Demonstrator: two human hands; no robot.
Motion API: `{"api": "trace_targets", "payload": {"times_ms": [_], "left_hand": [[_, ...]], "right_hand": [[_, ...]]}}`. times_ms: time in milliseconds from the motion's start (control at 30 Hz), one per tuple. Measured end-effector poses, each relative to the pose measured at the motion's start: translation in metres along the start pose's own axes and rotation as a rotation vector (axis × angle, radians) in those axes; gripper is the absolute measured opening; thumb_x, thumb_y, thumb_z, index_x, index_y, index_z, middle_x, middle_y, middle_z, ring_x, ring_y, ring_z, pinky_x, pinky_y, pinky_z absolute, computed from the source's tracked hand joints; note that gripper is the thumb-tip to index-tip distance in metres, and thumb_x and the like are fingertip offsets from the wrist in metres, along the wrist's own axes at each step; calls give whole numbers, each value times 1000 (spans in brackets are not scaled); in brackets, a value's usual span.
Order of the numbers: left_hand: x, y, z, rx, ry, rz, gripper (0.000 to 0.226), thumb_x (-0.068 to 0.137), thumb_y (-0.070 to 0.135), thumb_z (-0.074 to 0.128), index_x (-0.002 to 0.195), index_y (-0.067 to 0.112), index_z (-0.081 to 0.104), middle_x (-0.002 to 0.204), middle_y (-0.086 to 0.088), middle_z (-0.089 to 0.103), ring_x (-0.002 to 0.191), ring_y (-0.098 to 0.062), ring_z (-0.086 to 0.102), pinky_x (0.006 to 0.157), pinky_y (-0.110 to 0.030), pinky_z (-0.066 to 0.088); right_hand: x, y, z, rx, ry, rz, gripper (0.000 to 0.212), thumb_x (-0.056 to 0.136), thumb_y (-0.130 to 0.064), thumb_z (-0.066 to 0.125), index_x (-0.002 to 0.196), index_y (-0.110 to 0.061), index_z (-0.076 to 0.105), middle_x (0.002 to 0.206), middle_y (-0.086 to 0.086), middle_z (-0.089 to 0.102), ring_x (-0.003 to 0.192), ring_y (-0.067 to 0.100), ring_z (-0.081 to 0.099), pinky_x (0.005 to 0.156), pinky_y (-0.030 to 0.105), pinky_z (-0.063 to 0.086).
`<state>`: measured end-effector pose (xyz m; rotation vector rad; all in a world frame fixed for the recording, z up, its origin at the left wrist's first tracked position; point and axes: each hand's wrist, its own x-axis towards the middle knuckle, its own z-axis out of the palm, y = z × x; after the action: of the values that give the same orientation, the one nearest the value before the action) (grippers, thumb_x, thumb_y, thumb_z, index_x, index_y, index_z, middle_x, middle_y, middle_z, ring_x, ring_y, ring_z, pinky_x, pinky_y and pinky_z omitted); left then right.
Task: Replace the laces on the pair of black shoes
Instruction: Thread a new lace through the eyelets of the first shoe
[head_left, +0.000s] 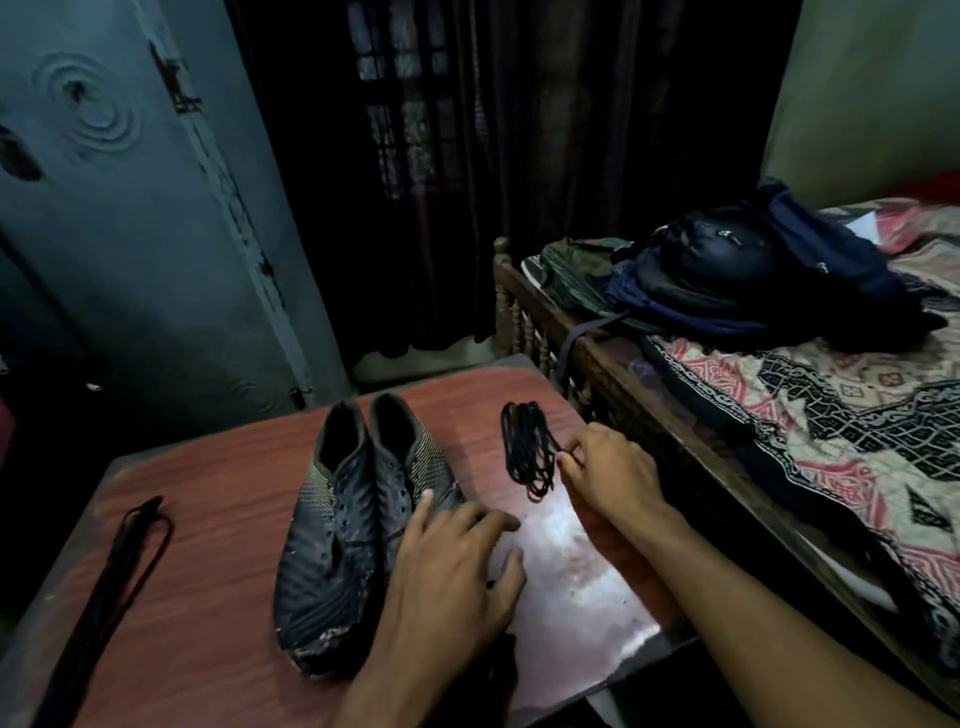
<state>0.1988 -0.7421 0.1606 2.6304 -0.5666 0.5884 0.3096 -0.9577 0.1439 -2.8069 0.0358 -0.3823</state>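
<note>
Black lace lies stretched at table's 9 o'clock, near left edge; its lower end is lost in shadow. Reddish table has bare wood between lace and shoes. Pair of black shoes sits mid-table, side by side, eyelets unlaced, heels toward 12. Left hand covers nearer shoe's toe, fingers relaxed and spread, gripping nothing. Coiled black laces at 2 o'clock, near right edge. Right hand pinches coil's strand between fingertips. Bed crowds table's right edge; backpack on it.
</note>
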Motion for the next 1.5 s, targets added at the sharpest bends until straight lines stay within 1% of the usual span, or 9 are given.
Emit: {"api": "trace_targets", "payload": {"times_ms": [267,467,567,767,867,967,1133,1267,1500], "left_hand": [[28,15,-2,-239,-70,-119,37,91,53,49,128,49,50,119,28,48,100,4,60,86,-32,54],[55,38,10,-463,77,-144,62,91,37,71,144,49,40,133,23,44,96,12,60,81,-22,53],[66,48,18,-606,133,-168,55,90,31,73,139,43,50,122,16,56,94,10,61,79,-18,53],[83,40,29,-599,25,-158,14,93,41,69,105,34,72,94,14,68,85,-3,63,77,-32,51],[88,19,24,-449,-14,-164,8,96,37,69,92,31,72,86,12,62,83,-8,59,75,-35,48],[101,5,4,-359,6,-208,21,98,46,64,88,28,70,85,9,64,81,-12,59,76,-36,51],[126,21,-52,-555,85,-221,24,98,42,65,82,25,70,71,5,72,55,-11,61,55,-32,51],[135,38,-88,-782,134,-161,10,96,32,70,90,25,74,84,-1,76,76,-24,74,65,-39,61],[130,36,-116,-621,117,19,23,91,29,76,113,24,71,107,8,72,101,-3,69,90,-27,58]], "right_hand": [[-5,-2,-12,639,258,-33,13,97,-26,64,84,-28,63,93,-8,61,84,12,62,76,37,53],[-46,-25,-61,978,79,-206,8,95,-27,65,89,-23,68,113,-8,63,110,13,63,90,29,50],[-59,-29,-78,1251,-10,-128,10,99,-16,62,91,-14,68,120,-3,70,113,13,66,88,23,52],[-70,-31,-114,1610,47,-57,18,101,-14,51,89,-16,64,83,10,67,86,26,67,90,39,55],[-72,-27,-131,1874,95,7,8,99,-17,49,92,-15,52,72,2,48,61,20,53,62,39,56],[-71,-18,-121,1646,106,44,25,106,-14,45,86,-23,56,70,-2,47,49,11,36,39,22,31],[-81,-18,-89,792,-169,-63,18,105,-32,48,93,-21,54,82,-18,66,67,-3,53,65,20,39],[-88,-20,-71,786,-358,-122,19,107,-31,45,91,-22,51,79,5,70,60,15,51,64,34,41],[-87,-21,-64,965,-372,-46,6,102,-28,52,97,-30,51,64,-1,39,54,11,31,51,21,28]]}}
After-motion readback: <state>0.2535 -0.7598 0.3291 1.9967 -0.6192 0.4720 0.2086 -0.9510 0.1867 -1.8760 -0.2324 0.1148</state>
